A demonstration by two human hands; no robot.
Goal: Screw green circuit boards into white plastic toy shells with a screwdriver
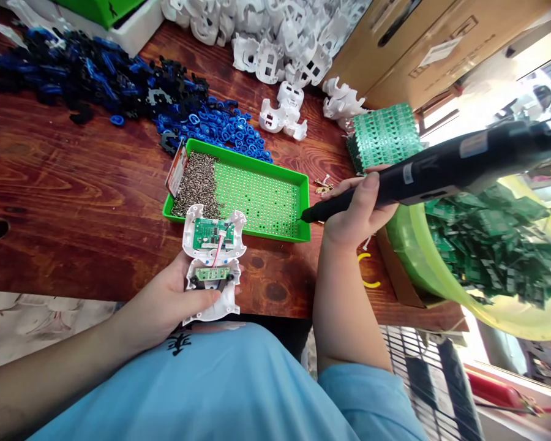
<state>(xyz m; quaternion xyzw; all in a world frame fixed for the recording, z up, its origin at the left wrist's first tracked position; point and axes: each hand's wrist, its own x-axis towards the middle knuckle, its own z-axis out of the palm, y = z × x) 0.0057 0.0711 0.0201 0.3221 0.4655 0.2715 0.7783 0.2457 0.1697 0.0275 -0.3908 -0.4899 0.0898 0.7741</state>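
My left hand [177, 297] grips an opened white plastic housing [215, 242] by its lower half, thumb across the inside. A green circuit board [213, 234] sits in the upper half and a narrower board [212, 273] in the lower, joined by thin red and white wires. In my right hand [360, 211] is a black electric screwdriver [422, 171], its tip over the right end of a green screw tray [248, 160]. Small screws [196, 184] are heaped at the tray's left; others stand in the holes of its perforated plate.
Blue plastic parts [215, 125] and black ones lie piled behind the tray. White shells [275, 37] are heaped at the back, near a cardboard box [404, 55]. To the right stand stacked green board panels [386, 135] and a yellow-green basin [408, 245] of circuit boards.
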